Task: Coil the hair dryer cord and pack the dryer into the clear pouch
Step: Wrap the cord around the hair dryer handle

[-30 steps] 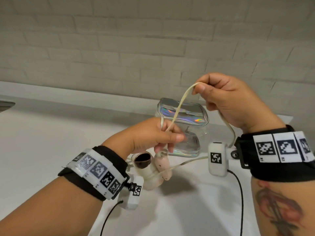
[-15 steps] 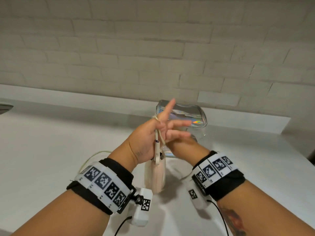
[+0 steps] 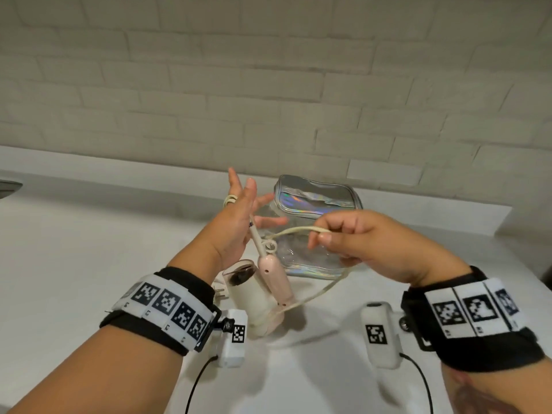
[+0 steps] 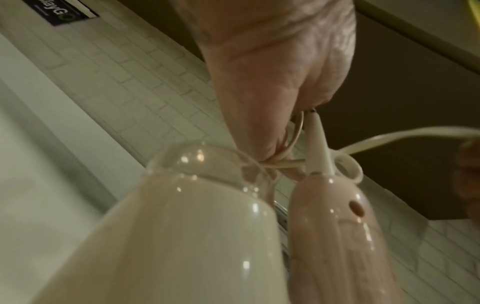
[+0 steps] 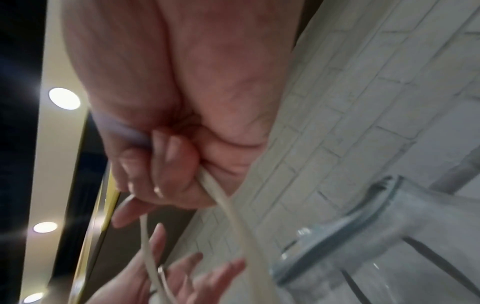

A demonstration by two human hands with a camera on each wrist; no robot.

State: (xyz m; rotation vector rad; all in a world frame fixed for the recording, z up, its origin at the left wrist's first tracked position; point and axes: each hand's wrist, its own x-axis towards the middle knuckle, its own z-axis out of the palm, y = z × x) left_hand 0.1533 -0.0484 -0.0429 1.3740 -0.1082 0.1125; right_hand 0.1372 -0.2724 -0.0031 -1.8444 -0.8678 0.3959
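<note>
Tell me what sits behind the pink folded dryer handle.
Behind the pink folded dryer handle lies the clear iridescent-trimmed pouch on the white counter. Its lower left corner is covered by the handle, and the right hand hides its right side.

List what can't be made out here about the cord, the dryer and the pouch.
- Cord: how many loops sit on the left hand is unclear; head view shows them small, the palm hides them in the left wrist view.
- Plug: mostly hidden behind the left wrist.
- Hair dryer: its base is cut off in the left wrist view.
- Pouch: open or zipped is unclear; right hand covers part, right wrist view blurs it.
</note>
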